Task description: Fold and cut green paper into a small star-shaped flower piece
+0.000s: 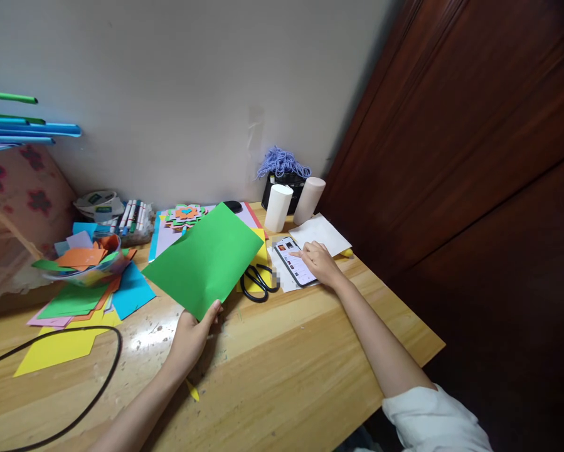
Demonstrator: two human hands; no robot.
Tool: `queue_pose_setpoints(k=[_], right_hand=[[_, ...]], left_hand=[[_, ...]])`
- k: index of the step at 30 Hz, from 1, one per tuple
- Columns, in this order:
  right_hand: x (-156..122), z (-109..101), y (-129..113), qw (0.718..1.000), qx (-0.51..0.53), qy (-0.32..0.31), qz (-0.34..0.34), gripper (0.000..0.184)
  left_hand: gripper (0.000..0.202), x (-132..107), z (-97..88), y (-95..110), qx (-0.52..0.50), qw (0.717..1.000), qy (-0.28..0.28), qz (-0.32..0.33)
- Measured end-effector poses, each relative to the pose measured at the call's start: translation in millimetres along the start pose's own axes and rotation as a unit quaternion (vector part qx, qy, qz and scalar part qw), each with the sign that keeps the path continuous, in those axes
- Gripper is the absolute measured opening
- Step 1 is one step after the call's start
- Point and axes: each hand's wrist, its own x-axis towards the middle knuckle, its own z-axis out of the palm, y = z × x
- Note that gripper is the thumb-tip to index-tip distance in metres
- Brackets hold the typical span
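My left hand (194, 336) holds a green sheet of paper (209, 260) by its near corner, thumb on top and the other fingers hidden beneath. The sheet is raised above the wooden table and tilted. With its index finger stretched out, my right hand (320, 260) touches the lit screen of a smartphone (297, 262) and holds nothing. White paper lies under the phone. Between the two hands, the black handles of a pair of scissors (258, 284) rest partly on yellow paper (261, 251); the blades cannot be made out.
Coloured paper scraps fill a clear bowl (86, 273) at left, with loose sheets beneath. Behind are markers (132, 215) and a layered paper flower (186, 213). Two white cylinders (278, 208) stand before purple yarn (282, 163). A black cable (117, 351) curves across the table's left side.
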Motion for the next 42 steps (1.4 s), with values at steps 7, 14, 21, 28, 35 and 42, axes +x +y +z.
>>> queue_pose_setpoints(k=[7,14,21,28,35,42], right_hand=[[-0.4,0.0,1.0,1.0,0.006,-0.01,-0.008,0.043],[0.4,0.7,0.3,1.0,0.006,-0.023,-0.009,0.042],[-2.6,-13.3,14.8,0.994,0.071,0.004,0.089,0.038],[-18.8,-30.1,34.8,0.949,0.16,-0.135,0.238,0.041],[-22.0,-27.0,40.0,0.936,0.174,-0.198,0.234,0.042],[-20.1,-25.5,35.7,0.938,0.172,-0.207,0.217,0.042]], left_hand=[[0.037,0.0,-0.1,-1.3,-0.01,1.0,0.001,0.0],[0.039,-0.6,-0.7,1.8,-0.01,1.0,-0.001,-0.005],[0.04,-1.9,0.0,4.8,-0.012,1.0,0.004,-0.002],[0.043,-1.6,0.1,3.9,-0.01,1.0,0.01,-0.011],[0.042,-0.6,0.0,0.2,0.001,1.0,-0.001,-0.005],[0.042,-1.7,-0.4,2.4,-0.001,1.0,0.002,-0.01]])
